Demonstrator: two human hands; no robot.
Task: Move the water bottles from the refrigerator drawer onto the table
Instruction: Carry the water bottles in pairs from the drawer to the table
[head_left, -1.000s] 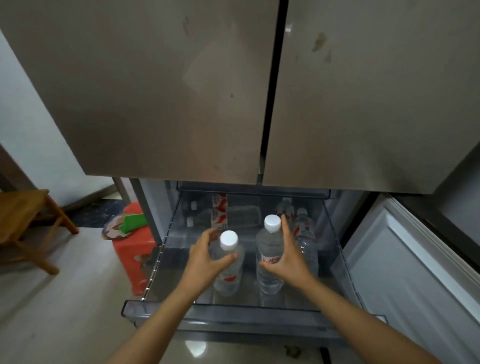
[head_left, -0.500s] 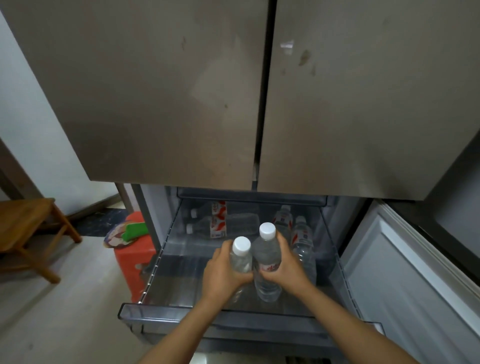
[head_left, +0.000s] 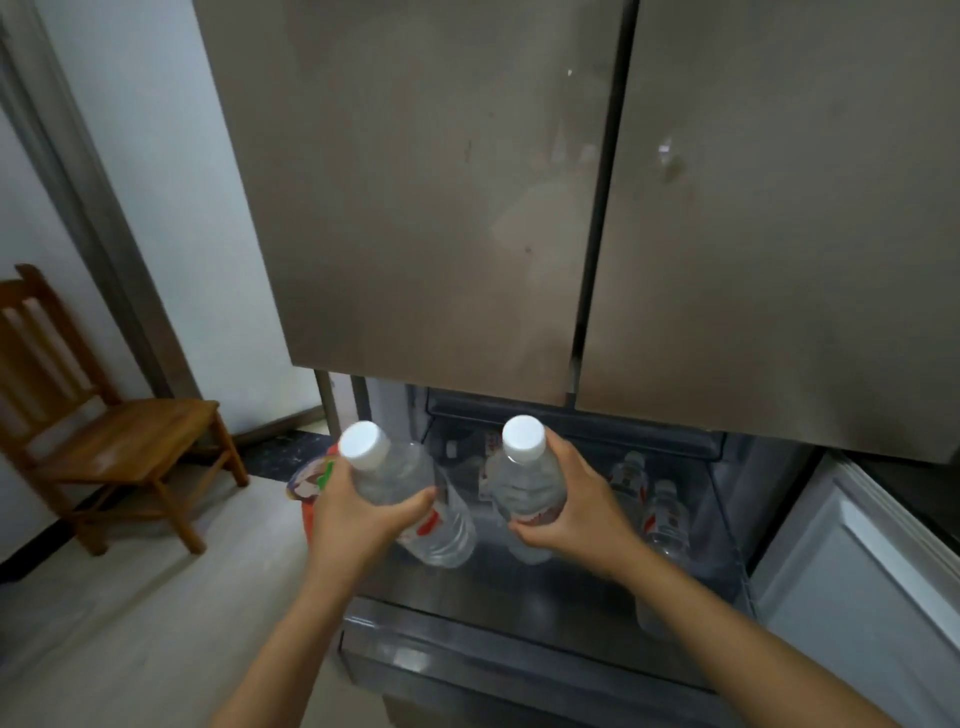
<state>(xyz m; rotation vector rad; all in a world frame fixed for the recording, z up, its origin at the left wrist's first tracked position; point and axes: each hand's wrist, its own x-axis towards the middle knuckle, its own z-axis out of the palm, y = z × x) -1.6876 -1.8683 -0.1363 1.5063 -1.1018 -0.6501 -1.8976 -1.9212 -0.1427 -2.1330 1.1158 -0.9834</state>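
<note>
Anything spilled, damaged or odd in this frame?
No spill or damage shows. Only oddities: one bottle lies on its side at the back of the drawer, and smudges mark the fridge door.

The pulled-out clear plastic refrigerator drawer (head_left: 519, 670), in the lower centre of the frame, carries two upright clear water bottles with red-and-white labels (head_left: 667, 519) at its right side and one more such bottle lying flat (head_left: 467, 449) at the back.

Both forearms reach forward, left hand (head_left: 358, 514) and right hand (head_left: 582, 512) each curled closed in a grip.
</note>
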